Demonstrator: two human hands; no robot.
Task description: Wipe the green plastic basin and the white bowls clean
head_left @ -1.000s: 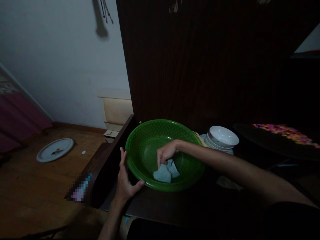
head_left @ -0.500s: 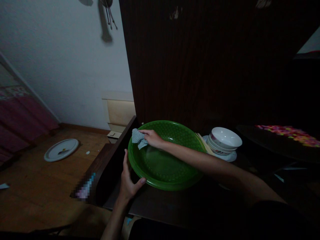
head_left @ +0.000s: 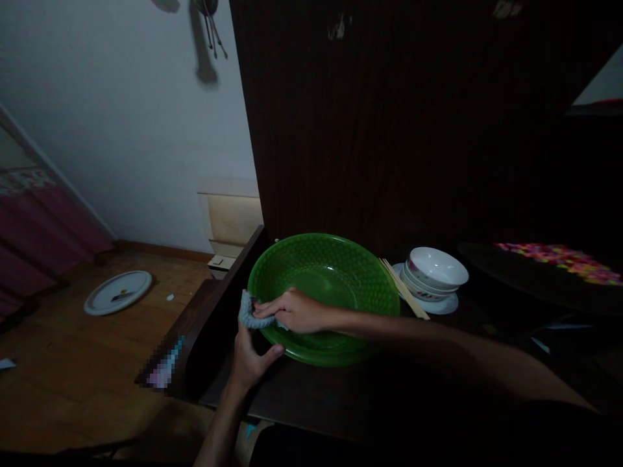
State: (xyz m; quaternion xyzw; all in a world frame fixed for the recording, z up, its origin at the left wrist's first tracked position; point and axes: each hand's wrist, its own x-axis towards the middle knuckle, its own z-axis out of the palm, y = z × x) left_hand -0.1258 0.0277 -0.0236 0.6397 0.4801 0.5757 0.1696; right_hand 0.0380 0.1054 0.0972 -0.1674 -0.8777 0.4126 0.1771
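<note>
Pink curtain (head_left: 34, 240): hangs at the far left, beside a pale wall (head_left: 131, 117).
Wooden floor (head_left: 87, 363): holds a round white disc (head_left: 102, 292) with a small dark and yellow patch near its middle.
Left hand (head_left: 248, 357): spread wide at the left side of a large green basin (head_left: 335, 279), thumb at the near rim and fingers up along the outside. Its grip is wide, bracing the basin and not closed round it; the fingertips are partly hidden behind a grey-blue cloth (head_left: 249, 314).
Cloth: bunched over the basin's left rim, directly under the fingers of the right hand (head_left: 296, 311) and just above the left palm. Whether it touches the left fingers cannot be told.
Right hand: its forearm crosses the basin from the right. The grip is mostly closed, fingers bent together and pressing the cloth against the rim.
Basin: sits upright on a dark worktop (head_left: 302, 399), in front of a dark wood panel (head_left: 389, 130); its inner wall has a dimpled pattern.
Chopsticks (head_left: 406, 292): pale, lying aslant just beside the basin's right rim.
Bowls (head_left: 435, 272): white, stacked upright on a plate (head_left: 452, 305), right of the chopsticks.
Far right: a pink and yellow speckled band (head_left: 559, 261) on a dark surface, its nature unclear.
</note>
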